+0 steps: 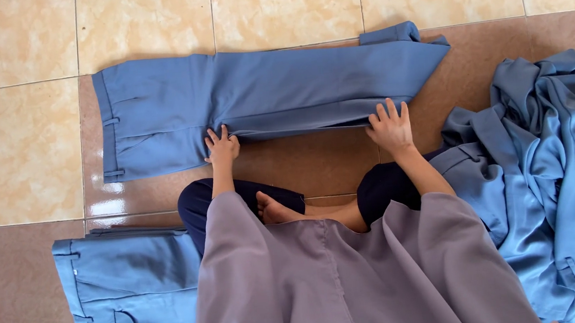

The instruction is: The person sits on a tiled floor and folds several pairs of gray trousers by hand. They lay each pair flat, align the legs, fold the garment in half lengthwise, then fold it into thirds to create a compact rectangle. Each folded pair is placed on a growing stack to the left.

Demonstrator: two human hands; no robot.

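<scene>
Head view shows left hand (222,148) and right hand (391,128) pressed flat, fingers spread and grasping nothing, smoothing blue trousers (259,97) on the floor (15,147); a fold likely comes next.

Likely a home: glossy tiled floor (285,1), heap of blue garments (564,154) beside seated person.
</scene>
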